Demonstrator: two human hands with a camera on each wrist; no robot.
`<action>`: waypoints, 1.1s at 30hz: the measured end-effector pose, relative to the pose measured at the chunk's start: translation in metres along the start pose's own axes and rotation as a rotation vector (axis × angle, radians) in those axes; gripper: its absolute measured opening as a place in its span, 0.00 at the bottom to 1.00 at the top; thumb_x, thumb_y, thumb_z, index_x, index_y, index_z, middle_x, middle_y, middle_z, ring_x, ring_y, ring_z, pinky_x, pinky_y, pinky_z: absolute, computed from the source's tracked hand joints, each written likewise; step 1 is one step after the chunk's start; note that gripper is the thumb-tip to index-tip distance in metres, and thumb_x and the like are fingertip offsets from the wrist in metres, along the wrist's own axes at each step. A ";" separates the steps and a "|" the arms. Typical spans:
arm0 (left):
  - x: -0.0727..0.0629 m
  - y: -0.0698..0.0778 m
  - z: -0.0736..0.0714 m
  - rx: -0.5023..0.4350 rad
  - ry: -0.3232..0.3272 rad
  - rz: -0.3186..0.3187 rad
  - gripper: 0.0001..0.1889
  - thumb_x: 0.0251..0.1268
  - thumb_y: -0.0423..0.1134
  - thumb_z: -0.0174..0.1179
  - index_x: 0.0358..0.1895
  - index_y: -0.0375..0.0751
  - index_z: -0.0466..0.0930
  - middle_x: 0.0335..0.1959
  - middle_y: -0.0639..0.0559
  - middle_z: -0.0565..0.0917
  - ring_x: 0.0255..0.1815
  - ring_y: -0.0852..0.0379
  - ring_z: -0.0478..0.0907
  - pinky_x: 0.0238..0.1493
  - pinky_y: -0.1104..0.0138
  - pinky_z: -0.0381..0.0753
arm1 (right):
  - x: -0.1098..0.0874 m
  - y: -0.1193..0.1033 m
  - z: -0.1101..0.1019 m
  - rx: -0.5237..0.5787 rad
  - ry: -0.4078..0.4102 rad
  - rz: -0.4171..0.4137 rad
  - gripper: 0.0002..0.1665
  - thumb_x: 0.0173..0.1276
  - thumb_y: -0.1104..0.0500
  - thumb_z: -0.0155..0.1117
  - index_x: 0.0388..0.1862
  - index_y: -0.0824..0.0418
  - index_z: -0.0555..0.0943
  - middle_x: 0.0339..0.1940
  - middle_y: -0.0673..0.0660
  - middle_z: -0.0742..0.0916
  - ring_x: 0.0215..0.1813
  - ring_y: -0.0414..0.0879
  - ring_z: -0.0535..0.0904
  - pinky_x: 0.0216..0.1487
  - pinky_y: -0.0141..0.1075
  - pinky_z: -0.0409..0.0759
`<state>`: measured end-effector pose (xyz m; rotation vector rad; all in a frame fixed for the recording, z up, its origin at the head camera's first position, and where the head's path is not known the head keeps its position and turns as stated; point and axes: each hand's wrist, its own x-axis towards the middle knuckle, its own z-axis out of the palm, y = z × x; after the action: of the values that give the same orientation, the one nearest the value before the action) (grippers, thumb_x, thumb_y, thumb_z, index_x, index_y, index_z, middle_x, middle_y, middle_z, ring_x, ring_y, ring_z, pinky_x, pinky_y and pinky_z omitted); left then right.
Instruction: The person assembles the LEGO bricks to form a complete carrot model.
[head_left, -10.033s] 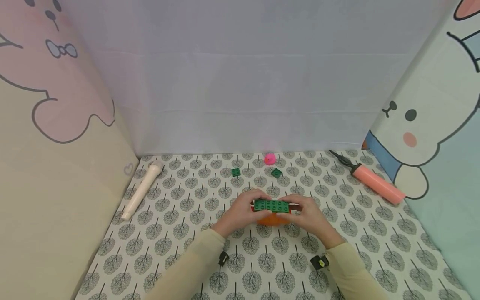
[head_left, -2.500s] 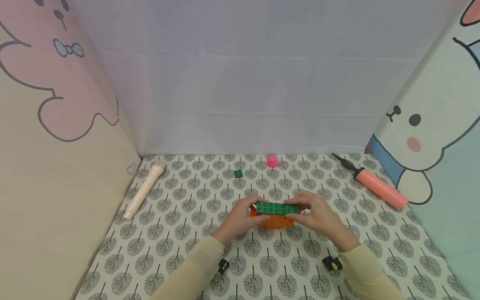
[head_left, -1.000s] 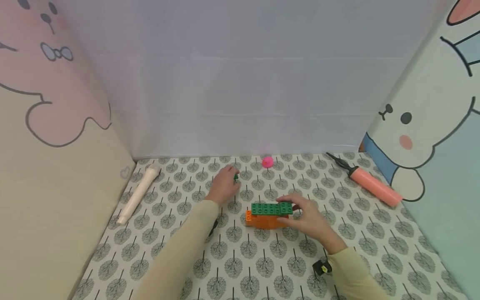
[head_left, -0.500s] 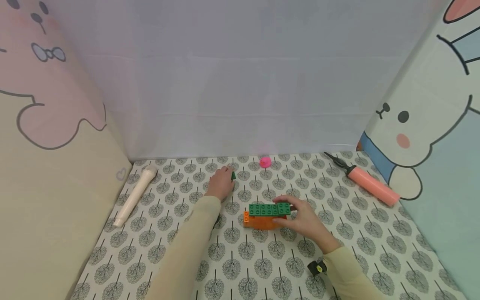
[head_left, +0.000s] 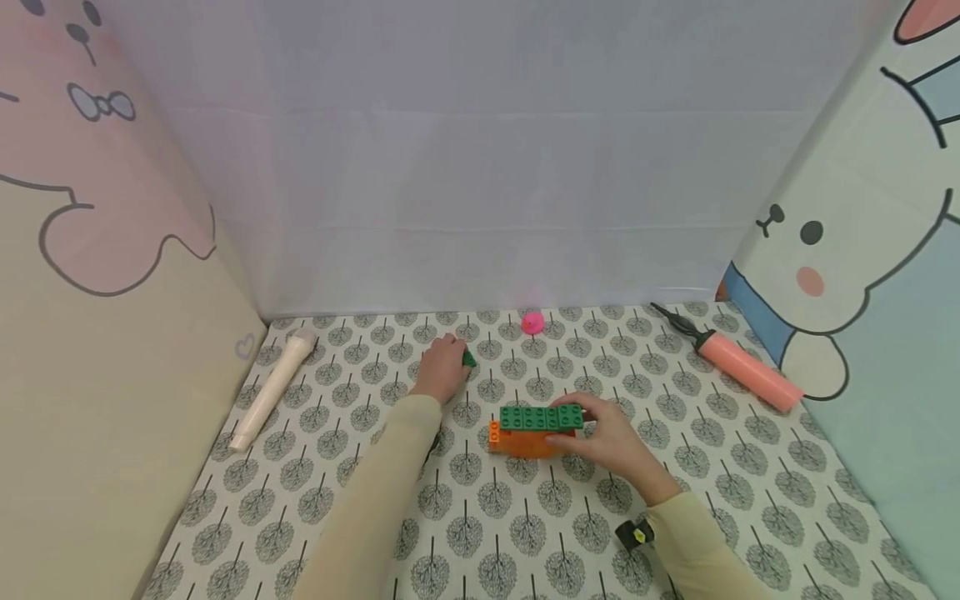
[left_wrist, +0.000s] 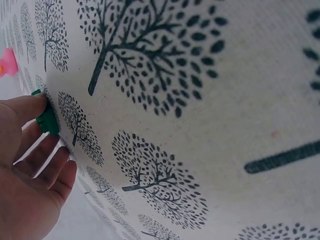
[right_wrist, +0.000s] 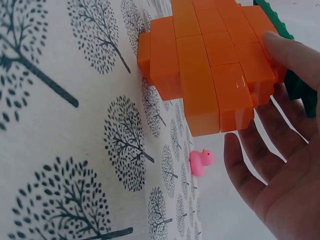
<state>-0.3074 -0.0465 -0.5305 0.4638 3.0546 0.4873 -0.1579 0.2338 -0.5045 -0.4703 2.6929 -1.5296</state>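
My left hand (head_left: 441, 371) reaches to the back of the table and pinches a small green toy brick (head_left: 468, 358). In the left wrist view the thumb lies over that brick, with its studded side partly hidden. My right hand (head_left: 611, 437) grips the right end of a toy brick build, its thumb in front and fingers behind. Orange bricks (head_left: 528, 446) make up the body, narrowing in steps toward the bottom in the right wrist view. A row of green bricks (head_left: 528, 417) runs along its top, and one orange brick (head_left: 493, 433) juts out at the left end.
A pink rubber duck (head_left: 532, 322) stands at the back. On the left lies a pale tube-shaped object (head_left: 273, 387), on the right a salmon-pink hand pump (head_left: 750, 371) with a black nozzle. Fabric walls border the tree-patterned tablecloth (head_left: 495, 533).
Earlier both hands held the build, whose green row grew longer while one loose green brick left the back. My left hand then let go and reached to the other. The right kept its grip.
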 end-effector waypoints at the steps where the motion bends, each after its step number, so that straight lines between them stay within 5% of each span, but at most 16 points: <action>1: -0.001 0.000 -0.001 -0.012 -0.002 0.000 0.14 0.72 0.37 0.68 0.54 0.35 0.83 0.53 0.42 0.80 0.53 0.44 0.76 0.55 0.52 0.80 | 0.000 0.000 0.000 0.000 -0.001 0.000 0.24 0.57 0.54 0.85 0.51 0.51 0.86 0.46 0.44 0.88 0.47 0.44 0.82 0.55 0.52 0.79; 20: -0.023 -0.002 0.000 -0.259 -0.078 0.050 0.17 0.65 0.36 0.69 0.56 0.41 0.82 0.50 0.49 0.81 0.49 0.52 0.77 0.54 0.55 0.80 | 0.000 0.001 0.001 0.001 -0.005 -0.004 0.23 0.58 0.53 0.85 0.51 0.50 0.86 0.44 0.44 0.88 0.45 0.44 0.81 0.52 0.49 0.79; 33: -0.047 0.008 -0.010 -0.425 -0.039 0.097 0.19 0.66 0.39 0.69 0.58 0.43 0.81 0.51 0.54 0.80 0.51 0.56 0.77 0.57 0.59 0.80 | 0.000 0.000 0.000 0.008 -0.006 -0.014 0.24 0.58 0.54 0.84 0.52 0.51 0.86 0.42 0.44 0.88 0.44 0.44 0.81 0.51 0.54 0.80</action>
<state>-0.2603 -0.0558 -0.5199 0.5893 2.7825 1.0827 -0.1575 0.2338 -0.5049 -0.4935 2.6839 -1.5385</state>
